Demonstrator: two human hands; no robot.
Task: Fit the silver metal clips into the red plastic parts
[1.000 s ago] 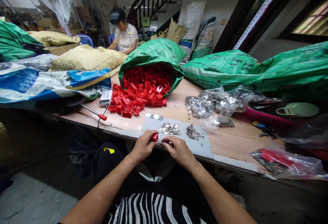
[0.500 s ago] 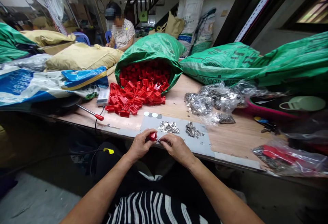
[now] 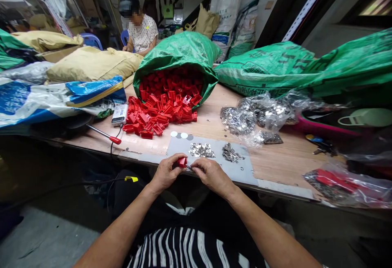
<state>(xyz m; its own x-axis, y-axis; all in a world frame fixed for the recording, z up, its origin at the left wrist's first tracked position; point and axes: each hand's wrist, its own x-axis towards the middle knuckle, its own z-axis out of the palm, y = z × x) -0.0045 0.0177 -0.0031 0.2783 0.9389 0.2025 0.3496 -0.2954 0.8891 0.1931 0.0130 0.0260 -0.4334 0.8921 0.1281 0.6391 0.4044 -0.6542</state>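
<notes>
Between thumb and fingers, my left hand (image 3: 167, 173) grips a red plastic part (image 3: 182, 162) at the table's front edge. My right hand (image 3: 211, 174) is closed on a thin metal tool (image 3: 190, 167) whose tip points at the open end of that part; its exact kind is too small to tell. Just beyond my hands, a grey mat (image 3: 211, 144) carries a pile of shiny flat metal pieces (image 3: 202, 150) and a darker pile of small metal pieces (image 3: 232, 153). Many more red plastic parts (image 3: 153, 115) spill from a green woven sack (image 3: 183, 47).
Clear bags of metal pieces (image 3: 241, 121) lie on the right, near a pink basket (image 3: 324, 125). A red-tipped lever (image 3: 105, 135) and a white power bank (image 3: 119, 115) with a cable are at left. Across the table sits another person (image 3: 142, 33). Full sacks (image 3: 94, 63) line the back.
The camera view has shifted slightly, so the background sits a little higher and further left. Both hands keep their hold on the red part and the tool, with hardly any movement.
</notes>
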